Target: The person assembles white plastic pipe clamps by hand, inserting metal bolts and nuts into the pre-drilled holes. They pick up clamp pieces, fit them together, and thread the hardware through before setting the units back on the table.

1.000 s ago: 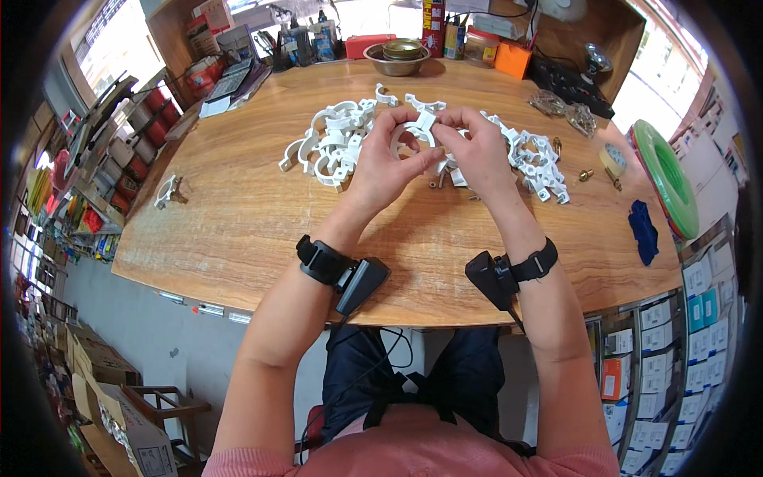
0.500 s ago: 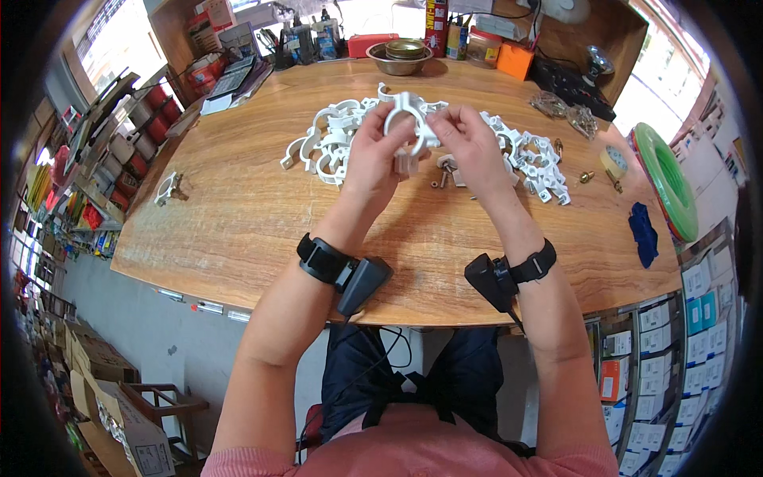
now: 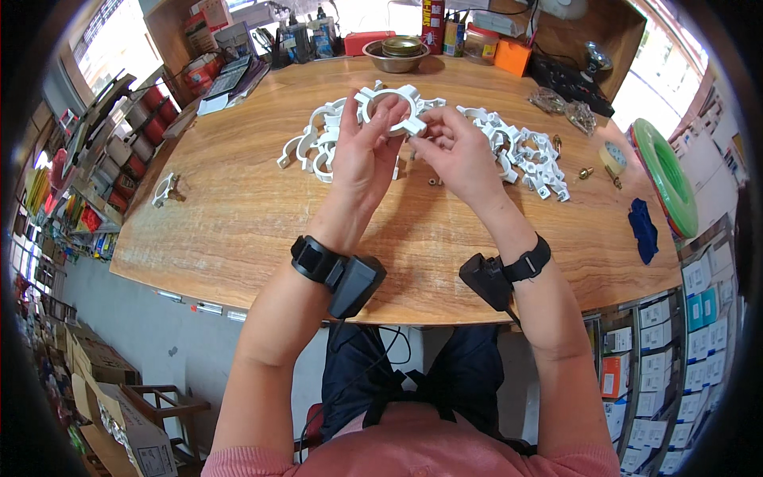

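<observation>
A white plastic ring-shaped pipe clamp (image 3: 412,125), with lugs on its outside, is held above the far middle of the table. My left hand (image 3: 359,163) supports it from the left, with fingers behind and through the ring. The fingers of my right hand (image 3: 461,155) are closed at its right lug; whether a small screw is pinched there too is hidden. Behind and left of my left hand lies a heap of white clamp halves (image 3: 305,146). Smaller white clamp parts (image 3: 534,157) spread out to the right of my right hand. A small nut (image 3: 431,181) rests between the hands.
A metal bowl (image 3: 395,62) stands at the back. Brass fittings (image 3: 586,172), a tape roll (image 3: 612,156) and a dark blue cloth (image 3: 642,230) lie at right. One white clamp (image 3: 164,190) sits at far left. Green coiled hose (image 3: 664,179) hangs by the right edge.
The clamp has turned so its ring faces up more fully and shifted slightly left. My left fingers have spread around it, and my right hand has come a little lower beside its lug.
</observation>
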The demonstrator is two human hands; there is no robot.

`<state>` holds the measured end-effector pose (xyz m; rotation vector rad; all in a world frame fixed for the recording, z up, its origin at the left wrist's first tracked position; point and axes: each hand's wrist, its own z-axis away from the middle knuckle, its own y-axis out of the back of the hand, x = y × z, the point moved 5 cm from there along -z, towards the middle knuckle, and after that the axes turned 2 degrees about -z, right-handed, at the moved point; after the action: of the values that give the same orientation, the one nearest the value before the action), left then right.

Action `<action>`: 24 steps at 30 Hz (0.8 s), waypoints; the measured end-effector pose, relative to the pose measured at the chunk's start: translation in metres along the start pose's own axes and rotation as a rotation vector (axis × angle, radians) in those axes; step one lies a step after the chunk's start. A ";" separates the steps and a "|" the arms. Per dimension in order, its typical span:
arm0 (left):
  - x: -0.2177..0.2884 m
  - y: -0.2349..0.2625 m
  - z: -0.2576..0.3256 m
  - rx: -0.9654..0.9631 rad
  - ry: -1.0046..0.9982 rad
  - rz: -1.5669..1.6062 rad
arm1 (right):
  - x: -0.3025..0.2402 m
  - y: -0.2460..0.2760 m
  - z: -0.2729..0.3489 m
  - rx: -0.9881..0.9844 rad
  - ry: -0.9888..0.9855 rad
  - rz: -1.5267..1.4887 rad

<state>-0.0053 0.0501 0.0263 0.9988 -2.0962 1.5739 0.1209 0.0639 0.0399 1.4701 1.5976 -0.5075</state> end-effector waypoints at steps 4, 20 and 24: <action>-0.003 -0.007 0.002 -0.067 0.005 -0.069 | -0.002 0.005 -0.004 0.061 -0.004 -0.417; 0.006 -0.002 -0.003 -0.146 0.085 -0.346 | -0.015 0.039 -0.005 -0.262 -0.203 -0.604; -0.002 -0.016 0.010 -0.333 0.206 -0.554 | -0.019 0.029 0.000 -0.424 -0.208 -0.464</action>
<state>0.0091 0.0392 0.0329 1.1131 -1.6709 0.9715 0.1469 0.0590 0.0624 0.7095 1.7469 -0.5195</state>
